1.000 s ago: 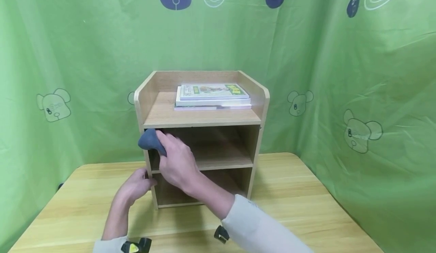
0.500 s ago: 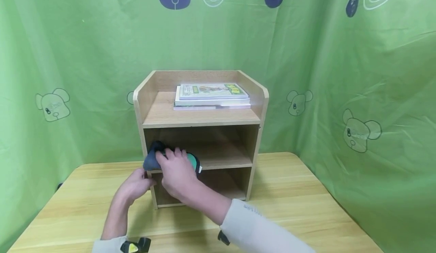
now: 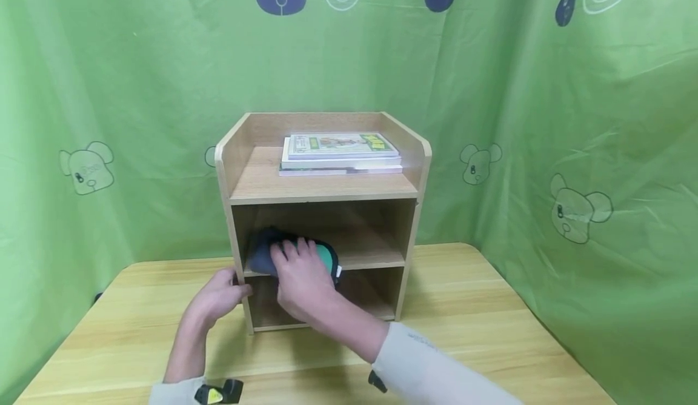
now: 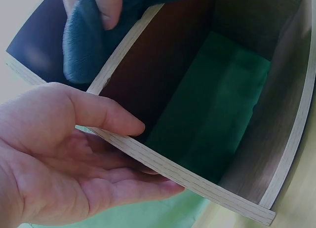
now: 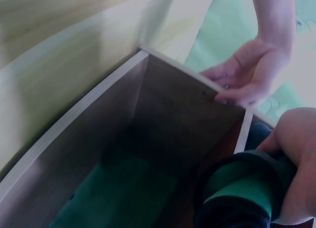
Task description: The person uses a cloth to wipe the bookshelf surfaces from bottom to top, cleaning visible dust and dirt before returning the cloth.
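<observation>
Cloth has moved rightward, clamped under the right fingers; left fingers pinch the shelf edge. Should they slacken, pushing could shift the shelf.

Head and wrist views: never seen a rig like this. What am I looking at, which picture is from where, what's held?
There's no robot here, just a person's two bare hands. The head picture comes from a camera worn on the head, looking forward and down; the other two come from a camera on each wrist, looking at that hand's work.

On the table stands a wooden shelf unit with a small stack of books on top. The left hand holds one side panel, thumb on the inside and fingers outside. The right hand grips a soft blue-and-green item at the front of the upper open compartment; I can't tell exactly what it is.
</observation>
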Motion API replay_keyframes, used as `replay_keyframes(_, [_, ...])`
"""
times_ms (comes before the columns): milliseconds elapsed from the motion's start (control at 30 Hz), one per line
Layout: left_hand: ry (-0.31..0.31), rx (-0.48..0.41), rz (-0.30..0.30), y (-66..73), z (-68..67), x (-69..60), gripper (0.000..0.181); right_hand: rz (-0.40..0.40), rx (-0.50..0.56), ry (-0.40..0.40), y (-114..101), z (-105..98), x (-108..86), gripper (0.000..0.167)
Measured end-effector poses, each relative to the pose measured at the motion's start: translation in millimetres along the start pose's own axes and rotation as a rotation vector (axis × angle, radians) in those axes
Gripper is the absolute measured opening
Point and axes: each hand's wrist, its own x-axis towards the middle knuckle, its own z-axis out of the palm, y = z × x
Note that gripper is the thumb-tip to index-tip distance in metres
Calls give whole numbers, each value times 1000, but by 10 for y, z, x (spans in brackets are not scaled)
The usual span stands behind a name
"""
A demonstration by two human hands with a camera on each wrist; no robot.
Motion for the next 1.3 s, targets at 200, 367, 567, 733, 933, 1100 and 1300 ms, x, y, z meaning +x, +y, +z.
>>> replay_keyframes(200, [0,27,-11,14,14,11,40,37,-1,113,251,81,-53,38])
replay_keyframes(367, [-10,25,-12,9,22,31,44,66,10,130,390,94,-90,41])
replay_keyframes(567, [-18,18,-8,6,22,28,49,83,67,90,478,49,-118,48])
replay_keyframes(733, [-18,16,-7,2,18,19,48,104,182,43,510,-15,-110,59])
replay_keyframes(933, [-22,12,-1,-1,18,5,52,111,200,54,519,-54,-163,73])
replay_keyframes(1100, [-17,13,-2,-1,14,6,51,107,203,64,524,-131,-231,80])
replay_keyframes(1300, [-10,12,4,1,11,7,49,117,255,35,552,-254,-319,88])
